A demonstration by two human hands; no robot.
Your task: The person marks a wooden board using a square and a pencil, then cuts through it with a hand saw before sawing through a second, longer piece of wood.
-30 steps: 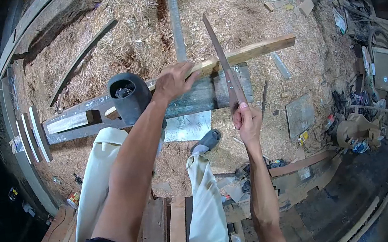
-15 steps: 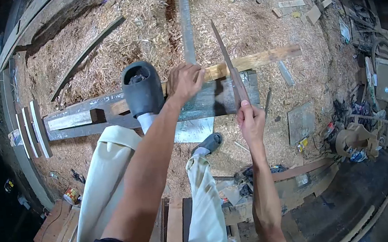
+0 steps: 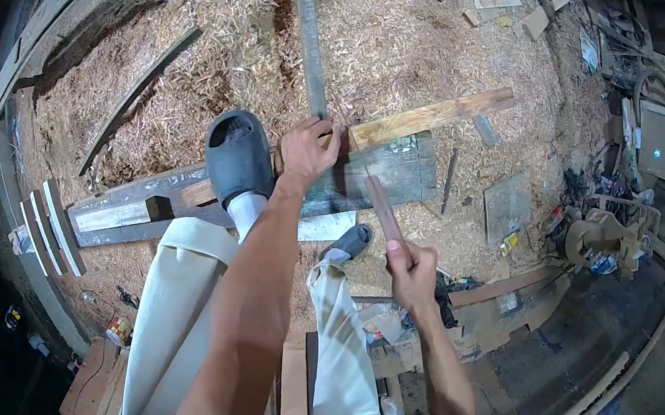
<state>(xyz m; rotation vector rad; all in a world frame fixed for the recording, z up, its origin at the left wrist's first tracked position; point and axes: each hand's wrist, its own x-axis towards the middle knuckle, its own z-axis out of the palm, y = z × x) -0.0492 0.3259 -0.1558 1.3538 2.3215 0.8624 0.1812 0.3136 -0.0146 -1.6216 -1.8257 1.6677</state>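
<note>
My left hand [image 3: 311, 151] is closed on a long wooden strip [image 3: 429, 114], its fingers over the edge beside my slippered foot [image 3: 238, 159]. The foot presses the strip's left part onto a dark, worn plank [image 3: 403, 171]. In my right hand [image 3: 413, 274] is the straight brown handle of a narrow-bladed hand saw [image 3: 383, 207], thumb along the top. The blade is smeared by motion and points up toward the strip, just right of my left fingers. My other slippered foot [image 3: 352, 242] stands on the ground below the plank.
Wood shavings [image 3: 405, 55] cover the ground. A short block [image 3: 117, 215] lies on the plank's left part, near several pale slats [image 3: 58, 227]. A long grey board [image 3: 310, 38] runs away from the strip. Cluttered scraps [image 3: 610, 238] lie at the right.
My right hand has moved left and toward me, bringing the saw from right of the plank's middle to beside my left hand. My left hand stays on the strip; the view has shifted slightly.
</note>
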